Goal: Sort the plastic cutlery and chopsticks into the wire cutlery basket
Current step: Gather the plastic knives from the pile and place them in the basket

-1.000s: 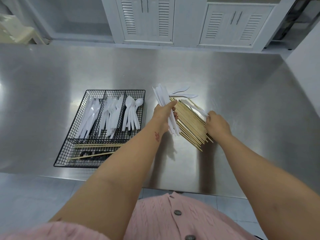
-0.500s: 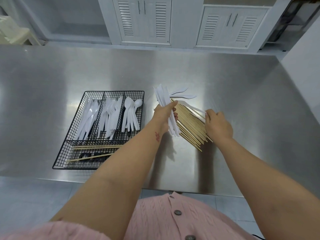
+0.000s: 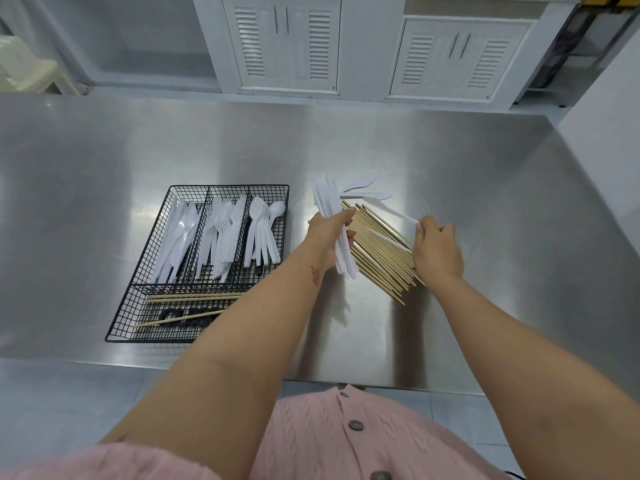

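Observation:
A black wire cutlery basket (image 3: pixel 162 336) sits left of centre on the steel table. Its three upper compartments hold white plastic knives (image 3: pixel 178 237), forks (image 3: pixel 221 237) and spoons (image 3: pixel 263 233); the long front compartment holds a few chopsticks (image 3: pixel 194 296). My left hand (image 3: pixel 329 230) is shut on a bundle of white plastic knives (image 3: pixel 327 199), just right of the basket. A pile of wooden chopsticks (image 3: pixel 377 254) lies under both hands. My right hand (image 3: pixel 436 251) pinches the handle of a white plastic knife (image 3: pixel 388 209) lifted off the pile. Two more white pieces (image 3: pixel 363 190) lie beyond the pile.
The steel table (image 3: pixel 485 188) stretches wide on all sides, with its front edge close to my body. White louvred cabinets (image 3: pixel 287 43) stand behind it. A cream plastic chair (image 3: pixel 24 71) is at far left.
My right hand has drawn a white knife up off the chopstick pile and shifted slightly right. My left hand still grips its bundle in about the same place.

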